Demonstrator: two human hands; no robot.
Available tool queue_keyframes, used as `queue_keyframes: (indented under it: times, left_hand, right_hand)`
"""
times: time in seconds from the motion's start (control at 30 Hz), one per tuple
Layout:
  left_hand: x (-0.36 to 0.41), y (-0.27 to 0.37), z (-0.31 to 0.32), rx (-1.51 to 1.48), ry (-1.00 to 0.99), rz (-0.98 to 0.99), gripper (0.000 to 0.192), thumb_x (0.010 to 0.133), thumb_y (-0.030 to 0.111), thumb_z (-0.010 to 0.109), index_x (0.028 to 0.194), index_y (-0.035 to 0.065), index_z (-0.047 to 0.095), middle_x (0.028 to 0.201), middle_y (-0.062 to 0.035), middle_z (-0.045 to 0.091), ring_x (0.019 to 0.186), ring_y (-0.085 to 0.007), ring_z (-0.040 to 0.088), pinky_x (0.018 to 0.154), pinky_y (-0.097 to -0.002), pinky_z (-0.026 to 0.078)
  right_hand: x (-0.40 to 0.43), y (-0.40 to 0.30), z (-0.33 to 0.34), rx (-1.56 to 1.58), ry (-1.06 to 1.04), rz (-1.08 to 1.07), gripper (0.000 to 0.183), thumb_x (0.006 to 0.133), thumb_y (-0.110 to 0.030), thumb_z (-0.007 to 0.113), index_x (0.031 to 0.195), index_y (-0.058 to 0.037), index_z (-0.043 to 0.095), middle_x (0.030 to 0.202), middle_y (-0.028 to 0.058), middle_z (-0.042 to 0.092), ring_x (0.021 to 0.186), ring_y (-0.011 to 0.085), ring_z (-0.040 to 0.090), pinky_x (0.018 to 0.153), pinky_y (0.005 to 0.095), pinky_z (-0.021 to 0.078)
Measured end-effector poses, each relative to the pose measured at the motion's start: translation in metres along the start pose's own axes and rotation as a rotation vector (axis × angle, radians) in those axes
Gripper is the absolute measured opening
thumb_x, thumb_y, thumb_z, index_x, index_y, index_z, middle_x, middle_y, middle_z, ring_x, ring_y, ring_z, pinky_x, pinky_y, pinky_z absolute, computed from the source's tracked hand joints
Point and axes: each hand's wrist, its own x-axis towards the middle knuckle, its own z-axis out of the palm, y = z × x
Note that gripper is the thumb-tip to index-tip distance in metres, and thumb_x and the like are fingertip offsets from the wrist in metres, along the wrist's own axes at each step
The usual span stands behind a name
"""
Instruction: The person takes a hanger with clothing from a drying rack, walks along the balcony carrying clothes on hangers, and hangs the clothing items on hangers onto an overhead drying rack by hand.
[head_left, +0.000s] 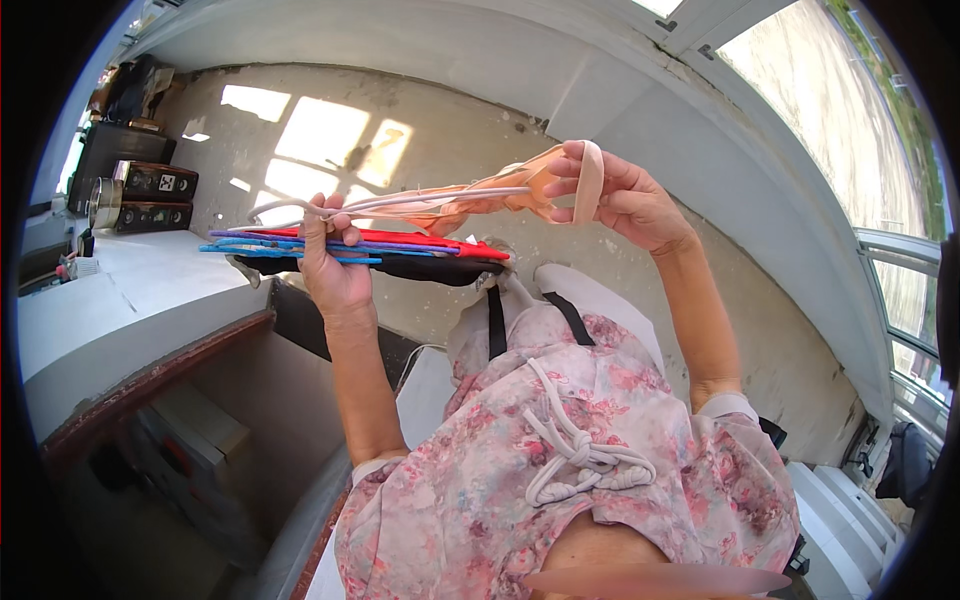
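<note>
My left hand (334, 259) is closed around a bundle of clothes hangers: a pale one above and several blue and purple ones (296, 248) below. Red cloth (420, 244) and black cloth (439, 268) hang with these lower hangers. From the pale hanger (457, 194) a peach-coloured garment (517, 180) stretches across to my right hand (619, 195). A light peach strap or band of it loops over the fingers of my right hand, which are bent and partly hidden behind the band.
Below my hands lies a concrete floor (442, 300) with sunlit patches. A white ledge (150, 277) and dark boxes that look like speakers (156, 196) stand at the left. A pale wall (450, 37) runs along the far side, windows (832, 97) at the right, white steps (840, 517) at the lower right.
</note>
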Motion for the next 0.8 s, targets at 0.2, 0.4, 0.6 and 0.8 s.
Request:
queue_keyframes:
  times: [0.2,0.4,0.6,0.8]
  left_hand:
    - [-0.003,-0.012,0.009,-0.014,-0.007,-0.051,0.033,0.095,0.020,0.059,0.117,-0.0050,0.055,0.100,-0.0181,0.066,0.076,-0.0136,0.061,0.057,-0.0228,0.049]
    - [-0.005,-0.013,0.006,-0.083,0.043,-0.028,0.034,0.095,0.019,0.059,0.117,-0.0057,0.053,0.102,-0.0176,0.064,0.075,-0.0137,0.060,0.058,-0.0223,0.050]
    - [-0.002,-0.008,0.001,-0.161,0.051,-0.025,0.031,0.093,0.017,0.062,0.115,-0.0043,0.055,0.104,-0.0170,0.062,0.076,-0.0124,0.058,0.058,-0.0211,0.049]
    - [0.000,-0.002,-0.002,-0.292,-0.028,-0.056,0.028,0.095,0.016,0.059,0.114,-0.0040,0.056,0.097,-0.0141,0.062,0.074,-0.0106,0.057,0.055,-0.0194,0.047]
  right_hand:
    - [0.033,0.009,0.031,-0.126,0.015,-0.014,0.058,0.087,0.001,0.046,0.144,-0.0072,0.035,0.131,0.0154,0.052,0.102,0.0230,0.062,0.072,0.0288,0.0564]
    - [0.031,-0.003,0.006,0.114,0.020,0.073,0.053,0.098,-0.024,0.051,0.146,-0.0110,0.031,0.123,0.0148,0.058,0.077,0.0181,0.066,0.041,0.0165,0.0467]
    - [0.030,-0.015,-0.023,-0.205,0.373,-0.052,0.043,0.099,-0.024,0.046,0.135,-0.0003,0.043,0.106,0.0117,0.064,0.068,0.0169,0.064,0.043,0.0177,0.0427]
    - [0.030,-0.036,-0.038,0.068,0.293,-0.163,0.035,0.096,-0.018,0.050,0.123,0.0029,0.052,0.091,0.0036,0.061,0.062,0.0100,0.052,0.044,0.0180,0.0402]
